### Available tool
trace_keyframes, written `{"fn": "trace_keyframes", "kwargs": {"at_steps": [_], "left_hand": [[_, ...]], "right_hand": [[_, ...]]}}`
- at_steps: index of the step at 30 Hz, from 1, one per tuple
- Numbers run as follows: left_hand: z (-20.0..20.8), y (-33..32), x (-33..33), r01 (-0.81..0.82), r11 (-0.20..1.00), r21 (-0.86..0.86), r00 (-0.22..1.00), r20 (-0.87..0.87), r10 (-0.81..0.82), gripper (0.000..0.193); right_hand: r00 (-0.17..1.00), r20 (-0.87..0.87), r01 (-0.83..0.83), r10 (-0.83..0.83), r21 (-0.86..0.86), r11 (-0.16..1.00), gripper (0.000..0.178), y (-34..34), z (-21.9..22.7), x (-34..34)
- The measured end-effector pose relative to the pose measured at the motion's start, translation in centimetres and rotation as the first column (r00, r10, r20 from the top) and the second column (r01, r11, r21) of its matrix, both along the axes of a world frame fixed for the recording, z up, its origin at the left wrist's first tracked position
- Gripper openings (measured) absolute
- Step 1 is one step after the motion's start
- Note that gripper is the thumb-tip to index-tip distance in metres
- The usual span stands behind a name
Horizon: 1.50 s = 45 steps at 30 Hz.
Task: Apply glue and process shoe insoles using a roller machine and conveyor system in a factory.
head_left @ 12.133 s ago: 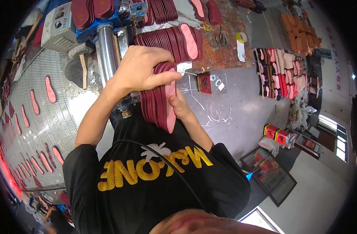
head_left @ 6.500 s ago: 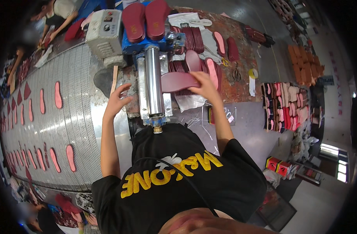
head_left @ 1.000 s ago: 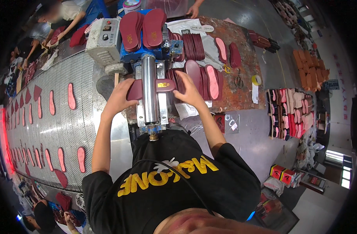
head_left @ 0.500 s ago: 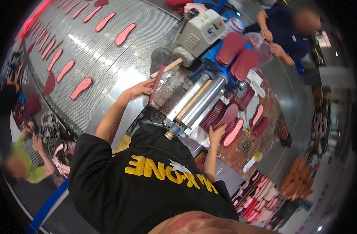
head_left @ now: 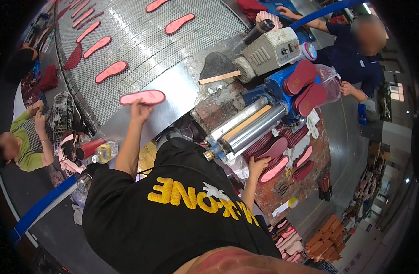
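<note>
My left hand [head_left: 142,111] is closed on the near edge of a pink insole [head_left: 151,97], which lies pink face up over the smooth metal sheet at the conveyor's end. Its fingertips are partly hidden by the insole. On the bench to the right, my right hand [head_left: 258,167] grips the near end of a maroon insole [head_left: 274,150] on top of a stack, thumb and fingers on either side. Close to that hand lies another pink-faced insole [head_left: 274,170]. Between my hands stands a roller machine [head_left: 251,130] with shiny metal rollers.
Pink insoles [head_left: 111,71] lie spaced along the mesh conveyor [head_left: 141,50]. Maroon insole stacks [head_left: 301,80] rest on the blue machine part. Scissors [head_left: 283,188] lie on the worn bench. One co-worker [head_left: 355,59] stands at the far right holding a clear bag; another [head_left: 33,137] is at left.
My left hand has moved left and lowered the insole from edge-on to flat, pink face up. My right hand stays at the maroon stack. The whole view has shifted.
</note>
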<state>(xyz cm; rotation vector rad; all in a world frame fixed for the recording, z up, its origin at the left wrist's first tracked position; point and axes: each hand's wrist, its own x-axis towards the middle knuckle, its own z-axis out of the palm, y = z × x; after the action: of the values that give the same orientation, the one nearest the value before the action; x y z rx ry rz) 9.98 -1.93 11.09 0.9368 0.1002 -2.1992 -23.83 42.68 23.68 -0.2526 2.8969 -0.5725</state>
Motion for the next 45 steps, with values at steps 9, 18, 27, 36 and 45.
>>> {"fn": "trace_keyframes", "kwargs": {"at_steps": [9, 18, 27, 36, 45], "left_hand": [[1.3, -2.3, 5.2, 0.172, 0.984, 0.046, 0.859, 0.482, -0.173, 0.039], [-4.9, -14.1, 6.9, 0.862, 0.461, -0.211, 0.125, 0.969, 0.211, 0.042], [-5.1, -18.2, 4.4, 0.982, 0.114, 0.15, -0.181, 0.915, 0.362, 0.051], [-4.0, -12.3, 4.9, 0.987, 0.109, 0.122, -0.149, 0.941, 0.303, 0.041], [-4.1, -9.2, 5.7, 0.982, 0.188, 0.034, -0.084, 0.961, 0.263, 0.043]], "right_hand": [[0.999, -0.007, 0.053, -0.053, 0.039, 0.998, 0.093, -0.3, -0.6, 0.0], [0.997, -0.069, 0.018, -0.019, -0.027, 0.999, 0.085, 1.4, -1.1, -0.8], [0.843, -0.53, 0.008, -0.091, -0.156, 0.988, 0.036, -4.0, 18.5, -6.9], [0.897, -0.432, 0.028, 0.091, 0.261, 0.965, 0.069, -18.8, 22.5, -14.1], [0.844, -0.531, -0.142, -0.076, -0.357, 0.923, 0.052, -13.3, 20.1, -17.9]]}}
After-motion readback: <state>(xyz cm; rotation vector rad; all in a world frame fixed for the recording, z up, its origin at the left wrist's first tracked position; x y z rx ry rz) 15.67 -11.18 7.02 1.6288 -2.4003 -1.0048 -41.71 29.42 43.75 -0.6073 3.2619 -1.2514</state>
